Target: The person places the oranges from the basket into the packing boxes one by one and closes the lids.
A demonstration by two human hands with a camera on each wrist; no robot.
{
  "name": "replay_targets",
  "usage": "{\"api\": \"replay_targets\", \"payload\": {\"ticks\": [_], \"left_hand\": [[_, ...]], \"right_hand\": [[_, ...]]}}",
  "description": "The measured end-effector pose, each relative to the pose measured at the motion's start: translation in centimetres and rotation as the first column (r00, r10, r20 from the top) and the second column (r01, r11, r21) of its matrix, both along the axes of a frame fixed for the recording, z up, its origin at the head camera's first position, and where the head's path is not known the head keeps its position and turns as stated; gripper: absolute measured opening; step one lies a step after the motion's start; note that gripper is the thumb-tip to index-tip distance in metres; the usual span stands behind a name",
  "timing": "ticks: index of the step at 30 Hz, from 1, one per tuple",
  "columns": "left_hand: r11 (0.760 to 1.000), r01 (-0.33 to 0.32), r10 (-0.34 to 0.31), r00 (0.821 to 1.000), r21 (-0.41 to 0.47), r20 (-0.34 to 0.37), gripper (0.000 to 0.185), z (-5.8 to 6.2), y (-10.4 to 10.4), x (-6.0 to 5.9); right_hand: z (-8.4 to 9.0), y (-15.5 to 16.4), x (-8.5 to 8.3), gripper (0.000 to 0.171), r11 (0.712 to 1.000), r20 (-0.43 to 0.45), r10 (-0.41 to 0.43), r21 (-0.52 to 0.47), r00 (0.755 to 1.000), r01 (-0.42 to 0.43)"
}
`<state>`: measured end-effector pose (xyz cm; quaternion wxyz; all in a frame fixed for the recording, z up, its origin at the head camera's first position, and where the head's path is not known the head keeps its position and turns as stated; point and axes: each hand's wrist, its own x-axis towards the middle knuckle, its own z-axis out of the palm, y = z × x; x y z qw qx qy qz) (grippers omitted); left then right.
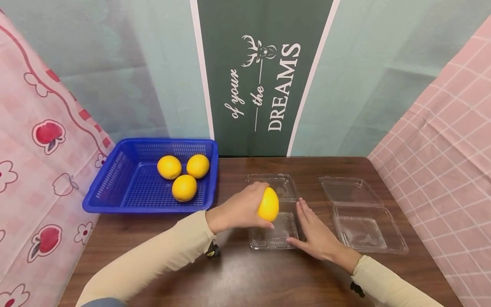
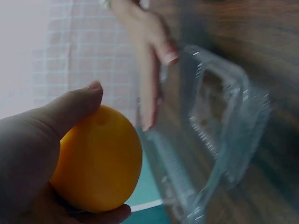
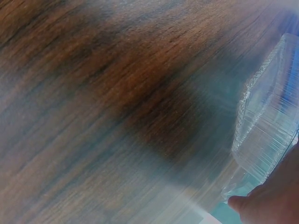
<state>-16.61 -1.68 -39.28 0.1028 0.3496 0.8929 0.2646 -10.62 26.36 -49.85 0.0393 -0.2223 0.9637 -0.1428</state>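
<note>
My left hand point(image 1: 239, 209) grips a yellow-orange fruit point(image 1: 268, 204) just above an open clear plastic clamshell box point(image 1: 274, 232) at the table's middle. The left wrist view shows that fruit point(image 2: 100, 161) in my palm with the thumb over it. My right hand point(image 1: 316, 232) lies flat with straight fingers against the right side of that box; its fingers point(image 2: 149, 74) show beside the box point(image 2: 219, 135) in the left wrist view. The right wrist view shows the box edge point(image 3: 271, 121) and a bit of my hand point(image 3: 275, 203).
A blue plastic basket point(image 1: 126, 179) at the back left holds three more yellow fruits point(image 1: 184, 187). A second open clear clamshell box point(image 1: 360, 213) lies to the right. The brown wooden table point(image 1: 245, 273) is hemmed by pink cloths left and right and a backdrop behind.
</note>
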Motion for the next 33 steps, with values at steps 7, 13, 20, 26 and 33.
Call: {"api": "replay_targets", "payload": {"ticks": [7, 13, 20, 26, 33], "left_hand": [[1.000, 0.003, -0.003, 1.000, -0.028, 0.005, 0.101, -2.2, 1.9, 0.6], [0.999, 0.010, -0.009, 1.000, -0.030, 0.019, 0.103, -3.7, 2.9, 0.6], [0.999, 0.018, -0.016, 0.999, -0.039, 0.043, 0.101, -5.0, 3.6, 0.6], [0.998, 0.031, -0.029, 0.999, -0.052, 0.045, 0.100, -5.8, 4.3, 0.7], [0.997, 0.039, -0.035, 0.998, -0.060, 0.057, 0.097, -6.9, 5.1, 0.6]], "right_hand": [[0.1, 0.0, 0.0, 0.109, 1.000, -0.007, 0.003, -0.002, 1.000, -0.003], [0.1, 0.0, 0.1, 0.109, 1.000, -0.006, 0.002, -0.003, 1.000, -0.002], [0.2, 0.0, 0.1, 0.109, 1.000, -0.003, 0.000, 0.005, 1.000, 0.000], [0.3, 0.0, 0.0, 0.110, 1.000, -0.008, 0.004, 0.011, 1.000, -0.004], [0.3, 0.1, 0.1, 0.110, 1.000, -0.005, 0.007, 0.018, 1.000, -0.007]]}}
